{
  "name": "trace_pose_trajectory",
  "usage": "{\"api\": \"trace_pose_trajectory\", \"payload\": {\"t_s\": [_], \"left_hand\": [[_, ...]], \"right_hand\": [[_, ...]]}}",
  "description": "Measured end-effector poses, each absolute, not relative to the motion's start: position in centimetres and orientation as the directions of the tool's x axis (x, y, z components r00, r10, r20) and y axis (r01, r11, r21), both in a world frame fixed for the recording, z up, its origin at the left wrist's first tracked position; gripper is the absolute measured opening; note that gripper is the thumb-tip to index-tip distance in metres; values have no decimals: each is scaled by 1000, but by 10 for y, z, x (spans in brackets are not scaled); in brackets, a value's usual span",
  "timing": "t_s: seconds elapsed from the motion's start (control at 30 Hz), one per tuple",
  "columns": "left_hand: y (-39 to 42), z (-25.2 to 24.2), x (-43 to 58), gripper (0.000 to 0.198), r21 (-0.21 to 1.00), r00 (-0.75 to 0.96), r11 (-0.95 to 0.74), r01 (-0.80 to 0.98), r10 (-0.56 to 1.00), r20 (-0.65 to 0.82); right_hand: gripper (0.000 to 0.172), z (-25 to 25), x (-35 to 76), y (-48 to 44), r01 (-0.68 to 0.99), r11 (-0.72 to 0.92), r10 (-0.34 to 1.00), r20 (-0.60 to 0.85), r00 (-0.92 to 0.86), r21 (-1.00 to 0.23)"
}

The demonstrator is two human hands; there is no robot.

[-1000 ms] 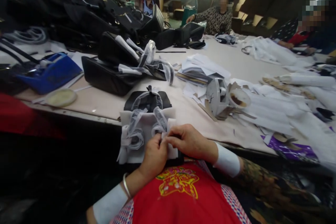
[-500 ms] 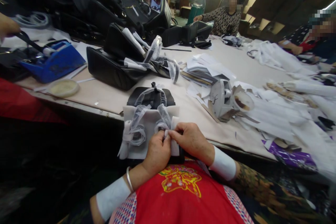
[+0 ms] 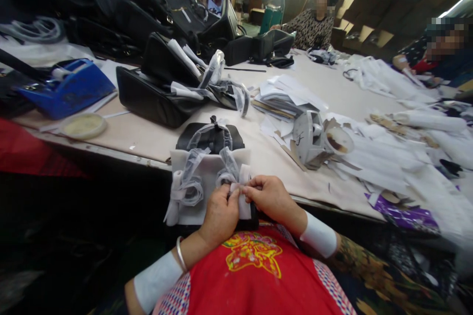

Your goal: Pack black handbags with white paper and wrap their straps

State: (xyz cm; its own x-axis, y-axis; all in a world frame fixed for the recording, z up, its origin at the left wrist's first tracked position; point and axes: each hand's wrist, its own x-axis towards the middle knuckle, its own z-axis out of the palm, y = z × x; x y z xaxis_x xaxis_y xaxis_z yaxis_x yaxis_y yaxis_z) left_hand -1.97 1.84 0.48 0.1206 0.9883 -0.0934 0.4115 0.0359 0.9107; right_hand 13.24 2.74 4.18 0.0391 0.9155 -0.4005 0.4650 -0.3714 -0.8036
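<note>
A black handbag [image 3: 232,134] lies at the table's front edge, partly over it, with a sheet of white foam wrap [image 3: 210,172] across it. Its handles [image 3: 192,162] are sleeved in clear plastic, and a coiled strap end [image 3: 191,192] is bound with white wrap on the left side. On the right side, my left hand [image 3: 221,210] pinches the white wrap strip around the other wrapped end. My right hand [image 3: 271,198] is closed too, thumb and forefinger gripping the same strip [image 3: 236,187] close beside the left fingertips.
Another black bag [image 3: 158,93] with wrapped handles lies behind. At left are a blue bin [image 3: 74,88] and a round lid [image 3: 83,126]. A tape dispenser [image 3: 308,138] and stacked paper [image 3: 288,91] sit at right. Piled black bags [image 3: 129,19] fill the back left; several people work around the table.
My right hand has drawn slightly away to the right from the left fingertips. The left hand keeps its pinch. The view has shifted a little; the co-worker's hand at far left is out of view.
</note>
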Motion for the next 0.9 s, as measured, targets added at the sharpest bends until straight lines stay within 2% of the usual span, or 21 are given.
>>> {"api": "trace_pose_trajectory", "payload": {"t_s": [0.13,0.4,0.6,0.77,0.9], "left_hand": [[18,5,-20,22,909,112,34,415,990,-88],[15,5,-21,22,910,116,41,412,989,-97],[17,9,-22,27,907,149,72,415,978,-146],[17,17,-23,30,923,159,162,349,960,-228],[16,17,-27,34,941,215,271,204,925,-313]], "right_hand": [[15,46,130,25,325,-503,856,-513,61,-801],[16,41,134,25,271,-532,831,-557,-18,-802],[14,44,139,29,333,-421,883,-465,-62,-844],[15,40,143,30,226,-417,884,-451,-126,-880],[22,37,152,31,145,-383,894,-406,-190,-912]]}}
